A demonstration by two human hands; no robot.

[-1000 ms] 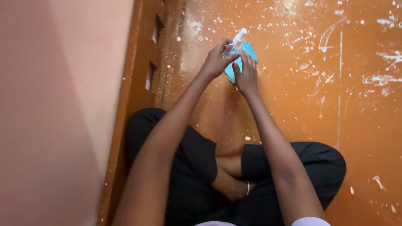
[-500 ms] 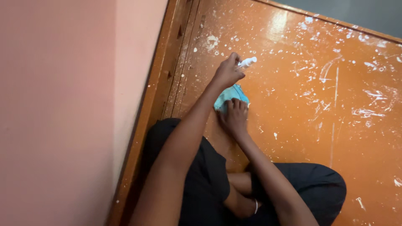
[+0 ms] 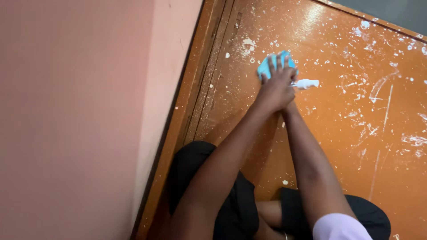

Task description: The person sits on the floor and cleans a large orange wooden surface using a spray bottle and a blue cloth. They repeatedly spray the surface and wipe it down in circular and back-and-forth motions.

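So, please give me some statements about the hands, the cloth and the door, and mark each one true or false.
1. The left hand presses a blue cloth flat against the orange door. True.
2. The door is clean. False: white splatters and streaks cover it.
3. A white spray nozzle sticks out to the right of the hands. True.
4. The cloth is red. False: it is light blue.
5. The right hand is in plain view. False: the left hand mostly hides it, so its grip cannot be judged.

A glossy orange-painted wooden door point(image 3: 338, 146), speckled and streaked with white paint splatter, bears a crumpled light-blue cloth point(image 3: 267, 66) pressed flat against it near its darker brown wooden frame point(image 3: 195, 102).
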